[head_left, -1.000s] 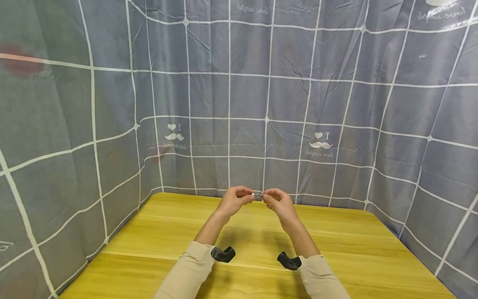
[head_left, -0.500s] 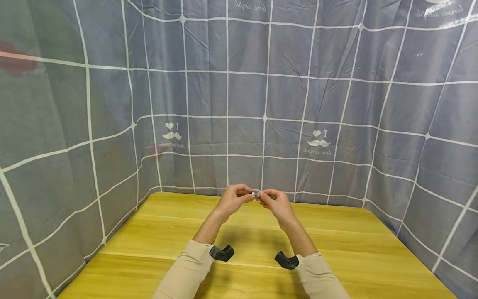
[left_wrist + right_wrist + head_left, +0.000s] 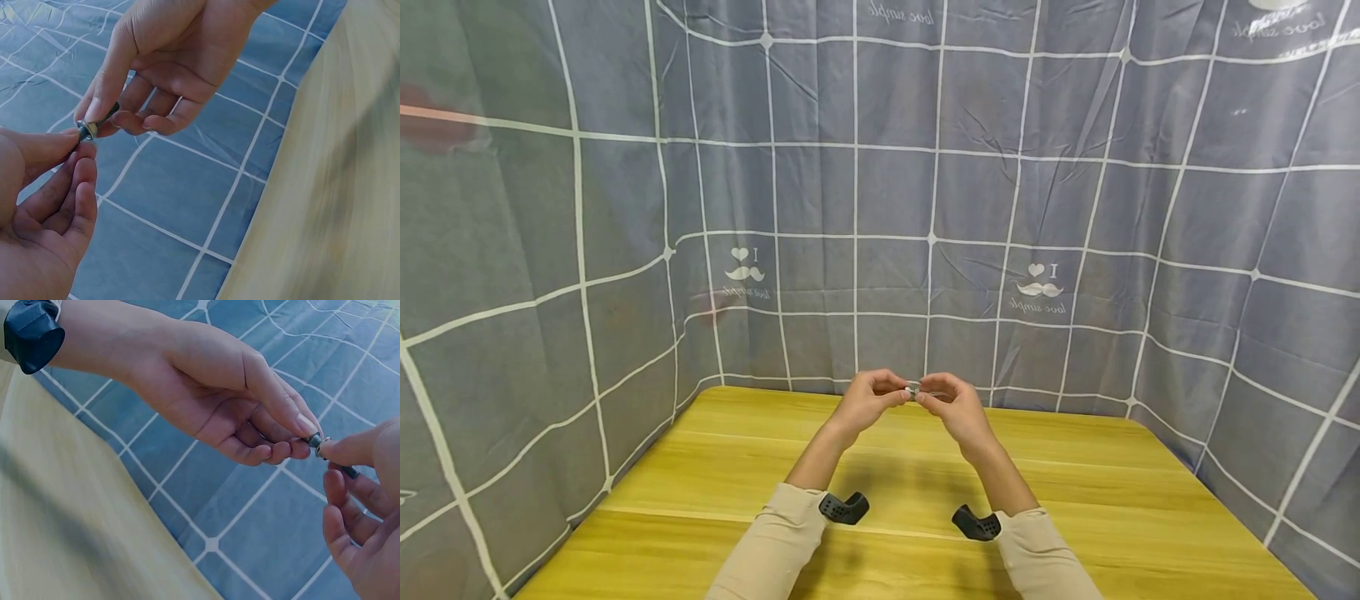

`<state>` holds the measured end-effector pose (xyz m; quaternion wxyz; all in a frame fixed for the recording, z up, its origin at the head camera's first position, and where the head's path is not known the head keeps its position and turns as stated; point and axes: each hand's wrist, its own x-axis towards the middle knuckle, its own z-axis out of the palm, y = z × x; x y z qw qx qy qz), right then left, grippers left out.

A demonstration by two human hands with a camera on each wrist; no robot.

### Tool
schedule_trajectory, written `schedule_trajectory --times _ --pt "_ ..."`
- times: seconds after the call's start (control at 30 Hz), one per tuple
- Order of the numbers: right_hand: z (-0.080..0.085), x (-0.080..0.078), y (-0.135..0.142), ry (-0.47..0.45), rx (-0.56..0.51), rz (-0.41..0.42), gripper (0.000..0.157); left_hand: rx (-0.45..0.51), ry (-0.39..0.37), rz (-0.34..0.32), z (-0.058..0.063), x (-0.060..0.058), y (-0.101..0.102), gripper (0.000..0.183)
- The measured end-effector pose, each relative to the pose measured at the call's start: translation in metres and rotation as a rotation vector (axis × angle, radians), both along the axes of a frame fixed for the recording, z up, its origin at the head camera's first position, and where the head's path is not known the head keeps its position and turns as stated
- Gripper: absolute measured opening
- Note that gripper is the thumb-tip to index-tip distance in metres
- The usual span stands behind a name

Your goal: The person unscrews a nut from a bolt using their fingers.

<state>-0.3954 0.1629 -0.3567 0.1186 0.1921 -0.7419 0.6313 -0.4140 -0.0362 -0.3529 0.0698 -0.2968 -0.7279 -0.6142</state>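
From the bolt [image 3: 87, 130], left hand [image 3: 865, 403] is lying at nine o'clock, right hand [image 3: 958, 408] at three, curtain [image 3: 895, 192] behind at twelve.

Both arms have plain beige sleeves [image 3: 769, 540], kinda wrinkled around the cuffs [image 3: 799, 500], plus a chunky black bent gadget [image 3: 844, 508] by each one with little dark holes dotted across it.

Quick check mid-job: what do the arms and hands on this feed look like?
The left hand and right hand are bare, without gloves. The left sleeve and right sleeve are plain beige, stopping short of the hands. The left wrist piece and right wrist piece are black, bent and dotted with small holes. No cables show.
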Motion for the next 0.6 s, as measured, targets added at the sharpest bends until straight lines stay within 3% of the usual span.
schedule_trajectory --times 0.23,0.6 --pt "-0.0001 -0.0029 -0.0019 -0.01 0.022 -0.036 0.024 0.01 0.002 0.011 -0.0012 -0.0005 0.0006 0.013" --pt "-0.0024 -0.003 -0.0025 0.038 0.011 -0.013 0.022 0.024 0.006 0.006 0.0006 0.0003 0.0017 0.013"
